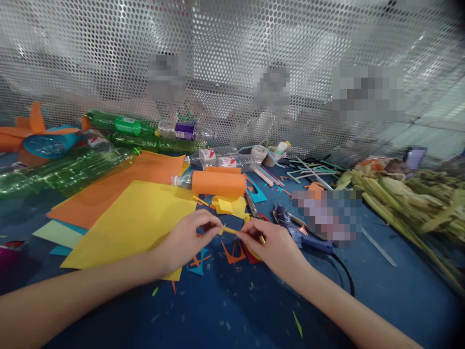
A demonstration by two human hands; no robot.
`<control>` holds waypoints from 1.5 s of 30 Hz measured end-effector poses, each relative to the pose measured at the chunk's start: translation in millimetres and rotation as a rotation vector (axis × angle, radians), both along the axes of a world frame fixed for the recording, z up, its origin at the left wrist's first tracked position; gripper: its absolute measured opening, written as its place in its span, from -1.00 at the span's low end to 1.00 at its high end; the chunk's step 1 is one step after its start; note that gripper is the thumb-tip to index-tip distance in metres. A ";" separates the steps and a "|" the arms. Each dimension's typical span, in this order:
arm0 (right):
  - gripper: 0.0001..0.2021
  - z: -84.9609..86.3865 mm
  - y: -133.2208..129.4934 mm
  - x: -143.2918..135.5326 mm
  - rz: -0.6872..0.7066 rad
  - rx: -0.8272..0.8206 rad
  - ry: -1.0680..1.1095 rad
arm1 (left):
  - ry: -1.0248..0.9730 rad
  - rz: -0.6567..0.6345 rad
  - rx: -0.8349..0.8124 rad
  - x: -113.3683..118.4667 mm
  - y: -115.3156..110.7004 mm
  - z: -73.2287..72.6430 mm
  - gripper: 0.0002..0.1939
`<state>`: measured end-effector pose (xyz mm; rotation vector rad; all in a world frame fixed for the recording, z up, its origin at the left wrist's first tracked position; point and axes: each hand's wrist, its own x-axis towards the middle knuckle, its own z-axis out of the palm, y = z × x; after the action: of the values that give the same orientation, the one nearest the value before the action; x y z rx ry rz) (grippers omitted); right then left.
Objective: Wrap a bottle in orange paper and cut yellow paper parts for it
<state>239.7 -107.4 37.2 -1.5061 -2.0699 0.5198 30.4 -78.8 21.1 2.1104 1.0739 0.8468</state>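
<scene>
A thin yellow paper strip [230, 230] is stretched between my two hands above the table. My left hand [187, 237] pinches its left end, where a small yellow point sticks up at the fingertips. My right hand [274, 245] pinches the other end between thumb and fingers, and more yellow paper shows below that palm. Just beyond lies a plastic bottle wrapped in orange paper [218, 183], with yellow paper scraps [232, 206] in front of it. The large yellow sheet [134, 218] lies under and beside my left hand. Orange and blue cut scraps [198, 261] lie below the strip.
Right of my right hand lies a blue glue gun [305, 237] with a black cord; scissors [251, 203] lie near the wrapped bottle. Green bottles [69, 169] and an orange sheet [119, 186] are at left. Corn husks [395, 194] pile up at right. A perforated metal screen [225, 48] stands behind.
</scene>
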 end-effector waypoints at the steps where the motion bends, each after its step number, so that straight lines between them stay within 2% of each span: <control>1: -0.89 -0.3 3.5 2.8 -0.031 -0.014 0.018 | 0.032 0.028 0.022 -2.2 4.0 0.3 -0.86; 3: -0.89 -2.2 10.5 8.8 -0.079 0.007 0.051 | 0.114 0.049 0.103 -7.4 13.3 0.8 -0.85; 6: -0.90 -5.4 17.9 14.5 -0.100 0.046 0.060 | 0.255 0.000 0.238 -13.3 26.6 0.8 -0.77; 12: -0.90 -2.8 18.6 17.6 -0.132 0.044 0.019 | 0.431 -0.189 0.403 -2.9 44.5 0.2 -0.59; 14: -0.89 -1.9 17.8 19.8 -0.145 0.037 0.032 | 0.457 -0.214 0.421 4.1 51.2 -0.1 -0.60; 17: -0.89 -3.7 18.1 22.6 -0.153 0.038 0.077 | 0.447 -0.215 0.410 12.2 60.8 1.0 -0.75; 20: -0.88 -7.5 19.4 22.4 -0.123 0.046 0.172 | 0.345 -0.181 0.334 16.7 63.3 5.9 -0.79; 23: -0.89 -9.2 20.1 19.4 0.008 0.039 0.304 | 0.240 -0.147 0.173 19.2 56.8 12.2 -0.81; 26: -0.90 -7.1 18.9 15.0 0.085 -0.064 0.405 | 0.153 -0.173 0.030 21.3 47.6 14.8 -0.80; 31: -0.87 -3.8 17.0 11.8 0.074 -0.209 0.481 | 0.034 -0.187 -0.180 24.4 41.9 9.3 -0.79; 36: -0.84 -8.0 21.7 16.9 0.068 -0.265 0.422 | -0.028 -0.208 -0.274 24.7 45.2 6.6 -0.73; 38: -0.82 -10.5 25.6 19.9 -0.011 -0.244 0.470 | -0.015 -0.180 -0.194 23.1 46.3 6.4 -0.68; 41: -0.77 -12.8 31.1 24.3 -0.109 -0.194 0.583 | 0.091 -0.083 0.053 19.5 46.7 3.5 -0.66; 45: -0.75 -13.9 33.3 26.9 -0.123 -0.165 0.591 | 0.321 -0.151 0.313 16.0 44.0 -3.9 -0.68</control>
<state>266.6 -74.1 23.4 -1.3459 -1.4976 0.9719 46.4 -34.7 17.2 2.6220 0.9698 0.6500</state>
